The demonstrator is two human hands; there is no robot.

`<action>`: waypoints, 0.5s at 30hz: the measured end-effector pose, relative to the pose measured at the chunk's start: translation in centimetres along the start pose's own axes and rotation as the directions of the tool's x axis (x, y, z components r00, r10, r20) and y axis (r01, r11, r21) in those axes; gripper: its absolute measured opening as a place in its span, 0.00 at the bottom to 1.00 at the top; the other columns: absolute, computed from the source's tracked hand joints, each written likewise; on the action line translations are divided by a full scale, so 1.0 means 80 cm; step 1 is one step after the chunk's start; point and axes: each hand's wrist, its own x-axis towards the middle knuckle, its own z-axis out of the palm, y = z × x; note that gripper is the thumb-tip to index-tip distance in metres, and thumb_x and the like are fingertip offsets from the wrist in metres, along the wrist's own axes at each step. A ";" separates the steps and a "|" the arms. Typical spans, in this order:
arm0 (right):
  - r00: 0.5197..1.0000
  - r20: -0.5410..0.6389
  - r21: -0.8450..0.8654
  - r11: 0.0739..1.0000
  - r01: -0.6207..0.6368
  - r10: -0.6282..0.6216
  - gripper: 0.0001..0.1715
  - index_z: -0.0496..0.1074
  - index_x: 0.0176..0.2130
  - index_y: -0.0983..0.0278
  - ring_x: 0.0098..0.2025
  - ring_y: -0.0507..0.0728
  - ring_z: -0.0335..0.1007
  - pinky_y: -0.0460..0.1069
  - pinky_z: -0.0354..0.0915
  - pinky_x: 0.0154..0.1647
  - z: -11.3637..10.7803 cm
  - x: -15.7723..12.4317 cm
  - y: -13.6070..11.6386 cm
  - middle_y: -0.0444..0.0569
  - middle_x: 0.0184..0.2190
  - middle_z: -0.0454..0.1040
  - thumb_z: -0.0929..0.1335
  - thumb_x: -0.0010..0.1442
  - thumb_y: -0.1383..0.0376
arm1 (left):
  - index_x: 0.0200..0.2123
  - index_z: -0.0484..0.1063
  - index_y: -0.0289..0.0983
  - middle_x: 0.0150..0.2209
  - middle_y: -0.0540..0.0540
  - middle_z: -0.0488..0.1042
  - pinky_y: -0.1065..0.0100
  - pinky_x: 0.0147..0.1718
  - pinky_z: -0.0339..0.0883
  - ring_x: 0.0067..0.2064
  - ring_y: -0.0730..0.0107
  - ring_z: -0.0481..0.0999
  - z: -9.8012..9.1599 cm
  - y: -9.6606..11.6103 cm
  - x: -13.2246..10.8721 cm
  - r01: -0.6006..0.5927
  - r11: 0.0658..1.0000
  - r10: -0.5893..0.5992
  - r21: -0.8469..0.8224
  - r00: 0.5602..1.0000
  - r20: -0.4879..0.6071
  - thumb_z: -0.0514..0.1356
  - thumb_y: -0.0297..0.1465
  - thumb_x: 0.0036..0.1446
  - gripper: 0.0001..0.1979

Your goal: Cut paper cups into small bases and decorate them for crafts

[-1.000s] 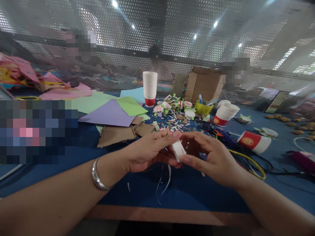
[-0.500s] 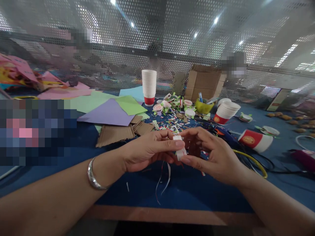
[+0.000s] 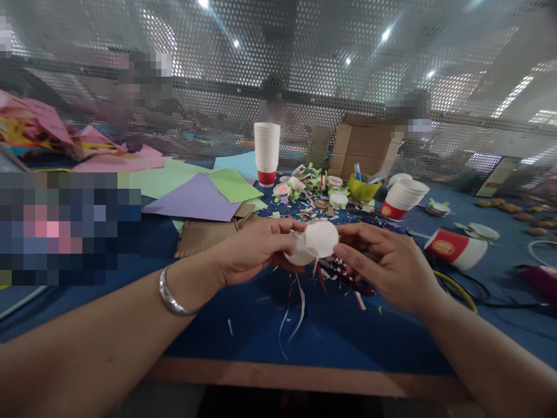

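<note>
A small white paper piece with a round face (image 3: 321, 238) is between my two hands, over the blue table. My left hand (image 3: 256, 249) pinches its left part, where a second pale round part shows beneath the thumb. The fingers of my right hand (image 3: 378, 255) close on the right edge of the round face. Behind the hands lie paper scraps (image 3: 311, 212) and a heap of small paper pieces with green bits (image 3: 311, 177). Thin paper strips (image 3: 301, 307) lie on the cloth in front.
A stack of paper cups (image 3: 267, 152) stands behind. Purple paper (image 3: 195, 197) and cardboard (image 3: 202, 237) lie left. At the right are a yellow bowl (image 3: 364, 189), a tipped red cup (image 3: 452, 248) and cables (image 3: 459, 290).
The white piece has been turned, so its round face now shows instead of its narrow side. My hands have shifted slightly, and the right fingers now sit at its edge.
</note>
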 end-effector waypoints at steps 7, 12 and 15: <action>0.999 -0.033 -0.079 0.997 0.000 -0.003 0.12 0.79 0.41 0.62 0.18 0.47 0.65 0.43 0.59 0.18 -0.003 0.004 0.000 0.39 0.18 0.72 0.68 0.68 0.59 | 0.49 0.73 0.34 0.39 0.45 0.78 0.74 0.32 0.75 0.36 0.74 0.77 -0.003 -0.003 0.001 -0.002 0.997 0.007 0.072 0.998 -0.063 0.61 0.21 0.59 0.15; 0.998 0.005 -0.063 0.996 -0.066 0.066 0.14 0.79 0.40 0.62 0.17 0.47 0.64 0.43 0.58 0.17 -0.001 0.003 0.005 0.40 0.20 0.74 0.68 0.68 0.56 | 0.49 0.70 0.36 0.37 0.45 0.77 0.70 0.28 0.76 0.34 0.72 0.77 -0.006 -0.004 0.003 0.003 0.998 0.006 0.062 0.991 -0.136 0.59 0.27 0.64 0.10; 0.970 0.188 -0.049 0.988 -0.147 0.154 0.16 0.79 0.39 0.61 0.18 0.49 0.67 0.43 0.61 0.17 0.003 0.002 0.010 0.41 0.22 0.75 0.67 0.68 0.54 | 0.48 0.68 0.36 0.37 0.44 0.78 0.70 0.26 0.76 0.35 0.69 0.77 -0.007 -0.004 0.004 0.002 0.997 0.009 0.072 0.987 -0.160 0.58 0.31 0.66 0.09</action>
